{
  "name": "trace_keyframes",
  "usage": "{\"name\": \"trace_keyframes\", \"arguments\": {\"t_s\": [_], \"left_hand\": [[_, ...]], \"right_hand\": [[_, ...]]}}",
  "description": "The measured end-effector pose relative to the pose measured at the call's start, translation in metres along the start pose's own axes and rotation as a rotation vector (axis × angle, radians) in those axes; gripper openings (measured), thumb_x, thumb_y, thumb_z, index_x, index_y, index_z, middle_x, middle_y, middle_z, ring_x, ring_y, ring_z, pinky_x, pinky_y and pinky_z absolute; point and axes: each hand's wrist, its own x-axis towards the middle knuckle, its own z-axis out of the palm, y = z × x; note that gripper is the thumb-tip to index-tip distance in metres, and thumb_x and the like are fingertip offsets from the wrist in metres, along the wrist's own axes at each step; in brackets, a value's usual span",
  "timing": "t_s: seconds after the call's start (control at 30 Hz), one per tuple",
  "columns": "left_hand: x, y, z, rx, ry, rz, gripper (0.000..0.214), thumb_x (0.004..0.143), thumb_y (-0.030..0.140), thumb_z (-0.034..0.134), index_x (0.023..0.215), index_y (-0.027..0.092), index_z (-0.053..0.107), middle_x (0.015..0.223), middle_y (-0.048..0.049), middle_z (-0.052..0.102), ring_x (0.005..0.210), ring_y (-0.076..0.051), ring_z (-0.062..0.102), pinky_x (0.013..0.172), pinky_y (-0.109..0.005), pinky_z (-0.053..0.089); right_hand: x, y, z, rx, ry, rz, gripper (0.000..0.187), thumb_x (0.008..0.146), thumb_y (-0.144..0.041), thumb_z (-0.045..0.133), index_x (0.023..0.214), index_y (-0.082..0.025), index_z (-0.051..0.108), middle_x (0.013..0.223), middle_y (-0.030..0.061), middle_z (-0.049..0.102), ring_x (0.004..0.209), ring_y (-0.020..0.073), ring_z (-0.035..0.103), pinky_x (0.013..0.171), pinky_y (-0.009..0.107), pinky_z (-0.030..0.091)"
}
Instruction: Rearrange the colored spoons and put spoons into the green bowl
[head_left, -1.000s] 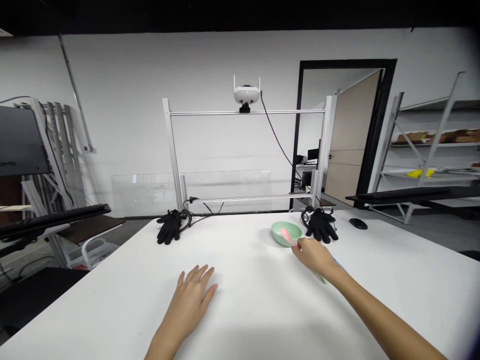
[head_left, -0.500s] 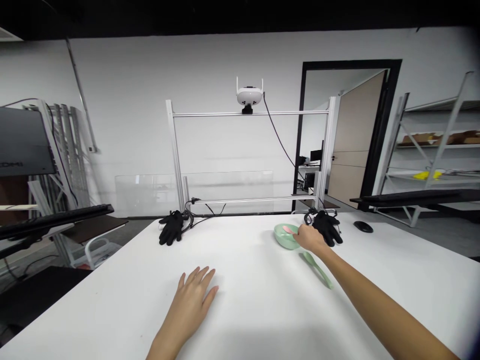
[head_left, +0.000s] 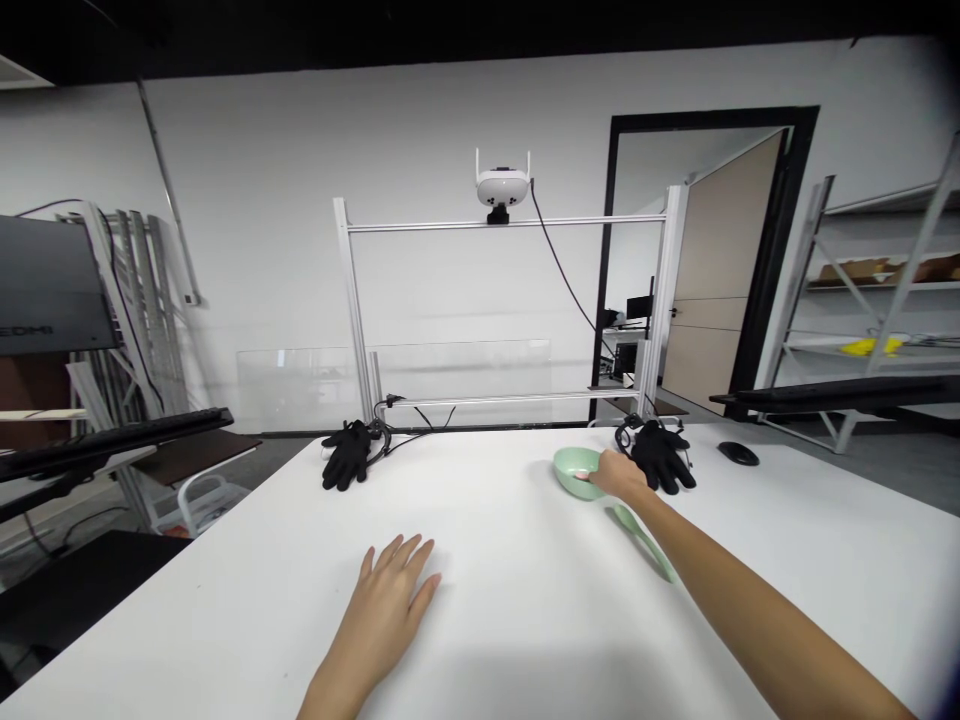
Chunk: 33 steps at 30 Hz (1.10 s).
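My left hand (head_left: pixel 395 590) lies flat on the white table (head_left: pixel 510 600), fingers stretched out, holding nothing. My right hand (head_left: pixel 619 476) reaches far forward to the right rim of a pale green bowl (head_left: pixel 574 464). Its fingers are curled together over the rim, and a small pink tip of a pink spoon (head_left: pixel 582 479) shows just beyond them inside the bowl. A green spoon (head_left: pixel 643 538) lies on the table just behind the bowl, partly hidden by my right forearm.
Two black gloves with cables lie at the table's far edge, one on the left (head_left: pixel 346 455), one (head_left: pixel 660 455) right beside the bowl. A black mouse (head_left: pixel 738 453) sits far right. An aluminium frame (head_left: pixel 352 300) carrying a white camera (head_left: pixel 502 187) stands behind the table.
My right hand has moved forward from above the green spoon to the bowl's rim, lowering the pink spoon into the bowl. The left hand has stayed flat.
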Motion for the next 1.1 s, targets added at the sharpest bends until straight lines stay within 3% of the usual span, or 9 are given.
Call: {"name": "trace_keyframes", "arguments": {"t_s": [0.23,0.5,0.73,0.93,1.1], "left_hand": [[0.001,0.0,0.002,-0.015,0.025,0.011,0.054,0.105,0.049,0.036,0.15,0.025,0.053,0.157,-0.0071,0.052,0.15,-0.032,0.04,0.122,-0.06,0.028],[0.0,-0.001,0.002,-0.021,0.019,0.003,0.054,0.105,0.05,0.035,0.15,0.025,0.053,0.157,-0.0074,0.052,0.15,-0.032,0.039,0.122,-0.059,0.028],[-0.001,0.002,0.004,-0.038,0.032,0.021,0.052,0.105,0.049,0.037,0.148,0.026,0.055,0.156,-0.0074,0.053,0.149,-0.032,0.041,0.122,-0.06,0.029],[0.0,0.003,0.004,-0.034,0.034,0.032,0.053,0.104,0.049,0.037,0.149,0.025,0.055,0.156,-0.0083,0.053,0.149,-0.033,0.041,0.122,-0.06,0.028],[0.0,0.002,0.004,-0.04,0.045,0.038,0.053,0.104,0.049,0.036,0.149,0.026,0.054,0.156,-0.0078,0.053,0.149,-0.033,0.041,0.122,-0.06,0.029]], "right_hand": [[0.003,-0.002,-0.002,0.015,-0.076,0.045,0.065,0.076,-0.044,0.078,0.13,-0.008,0.067,0.125,0.0274,0.068,0.118,0.0356,0.066,0.09,0.038,0.054],[-0.008,-0.001,-0.011,0.013,-0.055,0.05,0.055,0.083,-0.045,0.069,0.126,-0.01,0.069,0.124,0.0253,0.069,0.116,0.0348,0.067,0.088,0.038,0.053],[-0.053,0.014,-0.028,-0.04,0.029,-0.057,0.049,0.095,-0.051,0.047,0.116,-0.015,0.073,0.118,0.0206,0.072,0.109,0.0359,0.069,0.083,0.041,0.052],[-0.1,0.02,-0.033,-0.007,0.105,-0.189,0.049,0.099,-0.05,0.042,0.114,-0.016,0.073,0.111,0.018,0.074,0.101,0.0321,0.07,0.079,0.035,0.049],[-0.137,0.026,-0.026,0.061,0.145,-0.284,0.045,0.097,-0.046,0.045,0.124,-0.019,0.069,0.12,0.0145,0.073,0.108,0.0306,0.068,0.084,0.035,0.049]]}}
